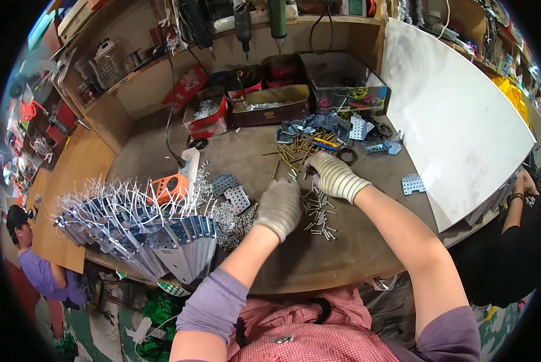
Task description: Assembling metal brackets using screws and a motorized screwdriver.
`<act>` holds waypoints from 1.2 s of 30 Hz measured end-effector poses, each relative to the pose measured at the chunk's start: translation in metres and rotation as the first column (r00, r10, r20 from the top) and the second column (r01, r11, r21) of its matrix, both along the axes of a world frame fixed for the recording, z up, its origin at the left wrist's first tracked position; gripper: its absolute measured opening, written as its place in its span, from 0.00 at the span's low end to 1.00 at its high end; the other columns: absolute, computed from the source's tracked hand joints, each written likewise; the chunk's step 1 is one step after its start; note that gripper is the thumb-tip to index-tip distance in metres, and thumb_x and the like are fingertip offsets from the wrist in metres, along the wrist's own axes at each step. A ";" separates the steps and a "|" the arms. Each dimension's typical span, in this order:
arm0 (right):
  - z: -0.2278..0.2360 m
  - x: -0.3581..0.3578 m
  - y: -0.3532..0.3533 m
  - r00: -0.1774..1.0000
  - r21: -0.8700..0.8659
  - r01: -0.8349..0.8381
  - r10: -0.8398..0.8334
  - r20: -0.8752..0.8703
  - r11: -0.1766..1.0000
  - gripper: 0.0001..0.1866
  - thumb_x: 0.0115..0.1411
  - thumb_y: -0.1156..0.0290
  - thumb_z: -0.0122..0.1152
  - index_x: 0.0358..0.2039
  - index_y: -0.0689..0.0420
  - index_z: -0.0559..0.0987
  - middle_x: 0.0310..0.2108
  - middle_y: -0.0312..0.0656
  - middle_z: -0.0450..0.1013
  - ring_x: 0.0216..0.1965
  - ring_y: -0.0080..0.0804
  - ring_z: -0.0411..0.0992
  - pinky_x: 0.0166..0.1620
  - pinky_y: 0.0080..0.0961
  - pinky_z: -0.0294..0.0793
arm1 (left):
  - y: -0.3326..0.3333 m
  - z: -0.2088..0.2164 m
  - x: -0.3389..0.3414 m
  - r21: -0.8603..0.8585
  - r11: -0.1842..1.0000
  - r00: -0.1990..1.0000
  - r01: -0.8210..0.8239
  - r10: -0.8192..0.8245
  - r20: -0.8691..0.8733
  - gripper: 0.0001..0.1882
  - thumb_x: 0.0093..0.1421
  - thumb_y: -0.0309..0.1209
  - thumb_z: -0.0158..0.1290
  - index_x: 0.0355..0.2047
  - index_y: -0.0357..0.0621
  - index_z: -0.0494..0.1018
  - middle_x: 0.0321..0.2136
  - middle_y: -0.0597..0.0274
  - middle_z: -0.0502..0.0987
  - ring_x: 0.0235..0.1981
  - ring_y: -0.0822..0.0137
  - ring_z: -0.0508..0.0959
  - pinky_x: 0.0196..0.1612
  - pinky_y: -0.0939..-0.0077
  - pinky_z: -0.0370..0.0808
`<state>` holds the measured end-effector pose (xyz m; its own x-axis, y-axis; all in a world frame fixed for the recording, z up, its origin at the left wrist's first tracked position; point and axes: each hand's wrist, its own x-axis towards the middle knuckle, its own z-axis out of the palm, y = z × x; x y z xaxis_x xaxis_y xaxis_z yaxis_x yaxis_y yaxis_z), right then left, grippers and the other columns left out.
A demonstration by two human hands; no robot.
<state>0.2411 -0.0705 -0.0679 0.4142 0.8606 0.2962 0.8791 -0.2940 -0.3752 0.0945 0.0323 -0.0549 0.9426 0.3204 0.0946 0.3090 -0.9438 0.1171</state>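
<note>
My left hand, in a pale knit glove, hangs over the bench between a heap of small metal nuts and loose silver screws. Its fingers curl in under the palm, and whatever they hold is hidden. My right hand wears a striped glove and bends its fingers down at the near edge of a pile of brass-coloured screws. The fingertips are drawn together; what lies between them is too small to make out. Two perforated metal plates lie left of my left hand.
Many metal strips with white ties stand bundled at left, by an orange tape measure and power strip. Behind are hardware boxes and blue-filmed brackets. Power drivers hang above. A white panel leans at right.
</note>
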 end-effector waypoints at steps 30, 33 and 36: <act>0.031 -0.023 -0.067 0.995 0.077 -0.095 0.094 0.019 0.992 0.09 0.53 0.72 0.56 0.35 0.58 0.78 0.35 0.49 0.74 0.40 0.49 0.72 0.46 0.40 0.71 | -0.039 -0.007 -0.071 -0.188 0.980 0.984 0.059 -0.025 0.179 0.43 0.55 0.46 0.56 0.60 0.26 0.53 0.61 0.31 0.54 0.63 0.37 0.54 0.66 0.54 0.51; 0.028 -0.019 -0.087 0.996 0.029 0.045 -0.047 0.081 0.999 0.10 0.53 0.72 0.56 0.37 0.58 0.77 0.37 0.50 0.74 0.41 0.49 0.72 0.46 0.40 0.72 | -0.039 -0.016 -0.055 -0.197 0.974 0.977 0.114 -0.074 0.201 0.45 0.54 0.49 0.56 0.61 0.26 0.53 0.61 0.32 0.55 0.64 0.37 0.54 0.66 0.54 0.50; 0.033 -0.037 -0.098 0.981 -0.275 0.195 -0.181 0.073 0.942 0.14 0.52 0.73 0.56 0.41 0.58 0.76 0.39 0.51 0.73 0.42 0.51 0.71 0.49 0.41 0.70 | -0.042 -0.017 -0.040 -0.178 0.969 0.968 0.173 -0.133 0.212 0.48 0.52 0.50 0.57 0.61 0.27 0.53 0.60 0.33 0.57 0.64 0.39 0.54 0.66 0.53 0.51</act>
